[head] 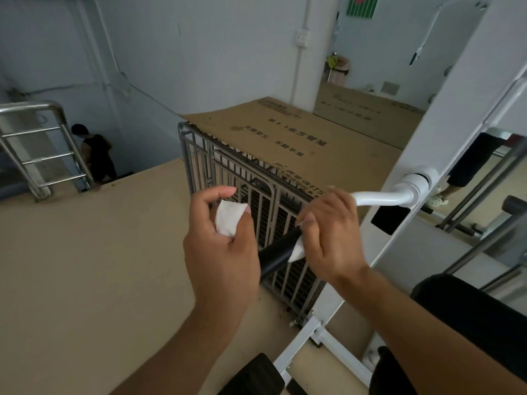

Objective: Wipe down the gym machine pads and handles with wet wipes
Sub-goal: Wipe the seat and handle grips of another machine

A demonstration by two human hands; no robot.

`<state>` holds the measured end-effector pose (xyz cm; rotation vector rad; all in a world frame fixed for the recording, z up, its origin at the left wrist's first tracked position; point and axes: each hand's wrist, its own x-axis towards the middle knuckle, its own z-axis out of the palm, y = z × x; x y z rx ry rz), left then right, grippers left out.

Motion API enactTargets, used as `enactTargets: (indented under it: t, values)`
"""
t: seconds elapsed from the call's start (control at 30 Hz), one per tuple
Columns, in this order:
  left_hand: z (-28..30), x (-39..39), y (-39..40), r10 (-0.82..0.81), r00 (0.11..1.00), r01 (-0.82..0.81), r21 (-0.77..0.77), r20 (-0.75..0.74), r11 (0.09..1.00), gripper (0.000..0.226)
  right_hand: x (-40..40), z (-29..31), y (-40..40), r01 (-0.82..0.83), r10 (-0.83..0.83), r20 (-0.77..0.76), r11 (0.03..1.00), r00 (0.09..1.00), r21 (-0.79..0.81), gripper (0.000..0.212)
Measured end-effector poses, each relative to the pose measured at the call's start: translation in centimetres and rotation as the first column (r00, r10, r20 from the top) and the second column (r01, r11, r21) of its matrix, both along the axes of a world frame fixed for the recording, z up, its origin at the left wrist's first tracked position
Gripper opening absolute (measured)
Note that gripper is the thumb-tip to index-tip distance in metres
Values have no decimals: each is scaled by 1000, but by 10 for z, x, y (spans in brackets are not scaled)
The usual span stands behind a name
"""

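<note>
A folded wipe (229,218) is held in the left hand (221,243), just left of the handle grip (278,252), around which the right hand (328,232) is closed. A metal cage (256,178) is set behind both hands, with cardboard (299,138) laid on it

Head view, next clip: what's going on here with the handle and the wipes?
A person is cleaning a gym machine handle. The right hand is wrapped around the black grip with a white wipe pressed against it, just below the white bar that joins the machine frame. The left hand pinches a second folded wipe beside the grip, apart from it. A metal cage topped with cardboard stands behind.
</note>
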<state>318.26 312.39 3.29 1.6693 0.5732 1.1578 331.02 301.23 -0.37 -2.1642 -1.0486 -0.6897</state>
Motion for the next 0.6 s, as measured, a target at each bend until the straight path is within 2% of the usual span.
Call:
enactTargets:
  t: [0.1,0.23,0.33,0.43,0.47,0.53,0.57,0.6]
  values:
    - [-2,1,1,18,999,-17,-24,27,1000,23,-50,-8,21,-175,181,87,982,980,-77,33]
    - [-7,-1,6,17,1000,-17,-45,14,999,20,-35,-6,14,-235,259,178,962,949,-141,38]
    - [-8,-3,6,0,1000,-1,-39,-29,999,22,18,4,-13,-96,110,69,979,992,-179,45]
    - [-8,-8,6,-7,999,9,52,-50,999,26,55,19,-31,-16,-11,-131,978,991,-207,48]
    - [-7,-11,5,-11,999,16,119,-42,993,27,60,25,-31,-8,-27,-250,990,968,-139,49]
    - [-7,-19,-1,-35,999,29,320,11,947,22,56,38,-28,116,15,-535,971,845,209,52]
    - [-7,-23,-6,-62,997,35,412,52,910,20,51,45,-29,236,50,-599,890,799,390,51]
    - [-9,-27,-13,-109,990,52,481,91,875,20,44,53,-35,342,40,-604,793,796,504,51]
